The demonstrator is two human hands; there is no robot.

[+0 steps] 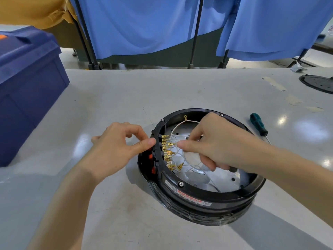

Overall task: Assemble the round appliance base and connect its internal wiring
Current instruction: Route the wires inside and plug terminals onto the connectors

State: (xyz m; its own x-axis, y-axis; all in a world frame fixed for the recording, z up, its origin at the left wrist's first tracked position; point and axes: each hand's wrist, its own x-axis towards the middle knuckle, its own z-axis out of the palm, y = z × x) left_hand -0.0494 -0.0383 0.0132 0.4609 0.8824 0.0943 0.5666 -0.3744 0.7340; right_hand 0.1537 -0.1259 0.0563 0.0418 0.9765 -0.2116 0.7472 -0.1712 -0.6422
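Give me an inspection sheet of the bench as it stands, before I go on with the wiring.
Surface: grey table, worn, with tape scraps far right.
Job's things: round black appliance base lies open; row of brass spade terminals on its left inner wall; silver metal plate inside.
Clutter: green-handled screwdriver right of the base; black perforated disc at the right edge.
Grippers: left hand sets its thumb against the base's outer left side, grip unclear; right hand pinches thin white wires by the terminals.
Cables: the wires loop loosely over the plate.
Surroundings: dark blue plastic crate left; blue cloth curtains behind.
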